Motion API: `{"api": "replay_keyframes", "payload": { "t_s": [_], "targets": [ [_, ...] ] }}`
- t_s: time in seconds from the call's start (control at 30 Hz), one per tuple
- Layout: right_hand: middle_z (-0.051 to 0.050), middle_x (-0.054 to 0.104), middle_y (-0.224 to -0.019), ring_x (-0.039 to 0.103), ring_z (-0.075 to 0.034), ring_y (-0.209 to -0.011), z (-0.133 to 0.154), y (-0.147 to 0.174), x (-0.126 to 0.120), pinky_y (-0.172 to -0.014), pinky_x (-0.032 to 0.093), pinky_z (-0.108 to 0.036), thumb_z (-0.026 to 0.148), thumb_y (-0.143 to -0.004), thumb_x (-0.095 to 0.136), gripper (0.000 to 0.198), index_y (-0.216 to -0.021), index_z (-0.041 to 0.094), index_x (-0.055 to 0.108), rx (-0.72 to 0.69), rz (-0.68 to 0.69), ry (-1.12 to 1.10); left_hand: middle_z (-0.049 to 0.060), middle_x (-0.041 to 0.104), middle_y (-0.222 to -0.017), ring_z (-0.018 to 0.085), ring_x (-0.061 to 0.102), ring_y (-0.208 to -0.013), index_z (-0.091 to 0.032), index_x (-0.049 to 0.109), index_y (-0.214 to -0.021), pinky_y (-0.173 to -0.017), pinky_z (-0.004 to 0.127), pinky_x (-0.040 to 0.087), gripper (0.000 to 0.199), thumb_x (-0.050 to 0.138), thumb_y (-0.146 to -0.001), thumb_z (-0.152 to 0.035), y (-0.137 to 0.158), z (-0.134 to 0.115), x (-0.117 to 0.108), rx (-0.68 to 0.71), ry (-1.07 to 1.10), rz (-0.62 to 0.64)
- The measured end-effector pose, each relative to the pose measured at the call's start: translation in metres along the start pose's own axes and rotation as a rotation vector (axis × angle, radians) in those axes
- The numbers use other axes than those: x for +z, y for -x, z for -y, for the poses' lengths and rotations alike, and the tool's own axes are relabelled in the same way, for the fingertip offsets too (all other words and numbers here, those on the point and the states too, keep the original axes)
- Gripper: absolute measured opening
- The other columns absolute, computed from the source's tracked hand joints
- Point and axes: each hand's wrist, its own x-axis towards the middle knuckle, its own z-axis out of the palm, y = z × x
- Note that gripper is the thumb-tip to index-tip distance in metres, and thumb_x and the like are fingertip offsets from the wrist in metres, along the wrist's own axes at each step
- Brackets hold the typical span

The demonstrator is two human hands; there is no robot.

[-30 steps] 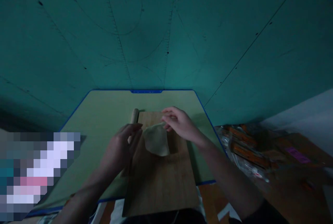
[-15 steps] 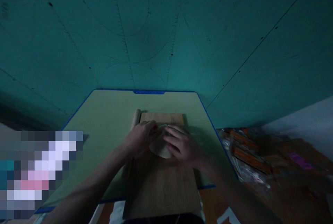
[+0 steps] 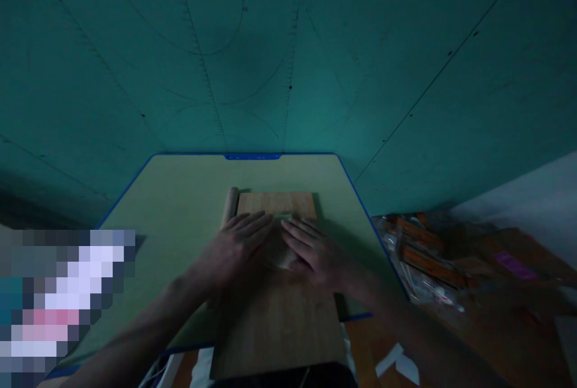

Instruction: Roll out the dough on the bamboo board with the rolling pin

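A pale, flat round of dough (image 3: pixel 278 251) lies on a wooden board (image 3: pixel 279 322), partly covered by both hands. My left hand (image 3: pixel 237 248) rests flat over its left side, fingers stretched out and pointing away from me. On the opposite side, my right hand (image 3: pixel 315 251) lies with its fingers extended over the dough's right edge. Neither hand grips anything. A wooden rolling pin (image 3: pixel 231 203) lies along the left side of the board, its nearer part hidden by my left hand and forearm.
The board sits on a pale table (image 3: pixel 184 195) with a blue edge, pushed against a green wall (image 3: pixel 342 63). Plastic-wrapped orange-brown items (image 3: pixel 428 258) and a cardboard box (image 3: pixel 518 249) are on the right. A blurred-out patch covers the lower left.
My left hand has gone from curled fingers at the dough's edge to lying flat over it. The right hand stays on its side. The view has shifted slightly.
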Motion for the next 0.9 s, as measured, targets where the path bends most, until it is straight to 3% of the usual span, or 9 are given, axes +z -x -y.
{"api": "replay_keyframes", "payload": {
  "t_s": [0.1, 0.2, 0.37, 0.57, 0.67, 0.77, 0.83, 0.9],
  "targets": [
    [-0.021, 0.037, -0.160, 0.033, -0.033, -0.150, -0.003, 0.002, 0.005, -0.123, 0.033, -0.050, 0.048, -0.099, 0.057, 0.072, -0.154, 0.005, 0.037, 0.015, 0.078, 0.018, 0.018, 0.053, -0.150, 0.034, 0.044, -0.143, -0.010, 0.046, -0.149, -0.116, 0.055, 0.037, 0.054, 0.041, -0.106, -0.041, 0.009, 0.002, 0.016, -0.044, -0.140, 0.085],
    [-0.021, 0.036, -0.160, 0.032, -0.034, -0.150, -0.006, 0.004, -0.002, -0.123, 0.033, -0.050, 0.055, -0.096, 0.059, 0.078, -0.155, 0.008, 0.037, 0.001, 0.118, 0.020, 0.019, 0.050, -0.152, 0.035, 0.038, -0.147, -0.008, 0.045, -0.149, -0.120, 0.057, 0.029, 0.059, 0.039, -0.106, -0.049, 0.014, 0.005, 0.020, -0.102, -0.221, 0.107],
    [-0.018, 0.048, -0.154, 0.044, -0.029, -0.144, -0.012, 0.009, -0.018, -0.120, 0.037, -0.046, 0.045, -0.098, 0.061, 0.055, -0.142, 0.014, 0.055, -0.092, 0.104, 0.026, 0.017, 0.050, -0.152, 0.032, 0.043, -0.144, -0.015, 0.049, -0.146, -0.117, 0.053, 0.036, 0.051, 0.049, -0.104, -0.043, 0.017, -0.003, 0.004, 0.022, -0.153, 0.102],
    [-0.015, 0.072, -0.124, 0.063, -0.026, -0.119, -0.022, -0.003, -0.003, -0.102, 0.051, -0.043, 0.041, -0.104, 0.051, 0.035, -0.116, 0.013, 0.069, -0.247, -0.140, 0.050, 0.016, 0.060, -0.142, 0.032, 0.052, -0.136, -0.014, 0.052, -0.140, -0.111, 0.052, 0.045, 0.057, 0.065, -0.095, -0.047, 0.015, -0.011, 0.004, 0.058, -0.022, 0.090],
    [-0.011, 0.075, -0.100, 0.068, -0.022, -0.097, -0.021, -0.018, 0.004, -0.087, 0.053, -0.036, 0.034, -0.106, 0.046, 0.031, -0.096, 0.017, 0.070, -0.092, -0.225, -0.071, 0.017, 0.061, -0.140, 0.036, 0.055, -0.132, -0.014, 0.056, -0.135, -0.106, 0.055, 0.048, 0.063, 0.073, -0.087, -0.051, 0.010, -0.013, 0.005, 0.031, -0.017, 0.085],
    [-0.003, 0.068, -0.074, 0.064, -0.017, -0.072, -0.020, -0.033, 0.007, -0.068, 0.050, -0.028, 0.033, -0.105, 0.047, 0.035, -0.076, 0.021, 0.063, 0.197, -0.297, -0.228, 0.016, 0.069, -0.126, 0.034, 0.064, -0.116, -0.013, 0.063, -0.120, -0.097, 0.053, 0.053, 0.040, 0.069, -0.093, -0.042, 0.003, -0.014, 0.004, -0.029, -0.003, 0.047],
    [0.000, 0.063, -0.066, 0.061, -0.015, -0.062, -0.020, -0.039, 0.007, -0.059, 0.047, -0.025, 0.032, -0.105, 0.046, 0.035, -0.074, 0.022, 0.060, 0.293, -0.345, -0.261, 0.013, 0.073, -0.111, 0.029, 0.068, -0.101, -0.014, 0.066, -0.107, -0.089, 0.046, 0.056, 0.019, 0.058, -0.100, -0.029, -0.005, -0.012, 0.003, -0.096, 0.040, 0.008],
    [-0.002, 0.068, -0.075, 0.065, -0.016, -0.069, -0.019, -0.041, 0.005, -0.062, 0.050, -0.026, 0.031, -0.104, 0.045, 0.028, -0.086, 0.021, 0.063, 0.310, -0.390, -0.254, 0.010, 0.073, -0.100, 0.025, 0.068, -0.091, -0.015, 0.067, -0.097, -0.081, 0.041, 0.057, 0.019, 0.050, -0.102, -0.022, -0.012, -0.010, 0.004, -0.171, 0.083, -0.028]
  ]
}}
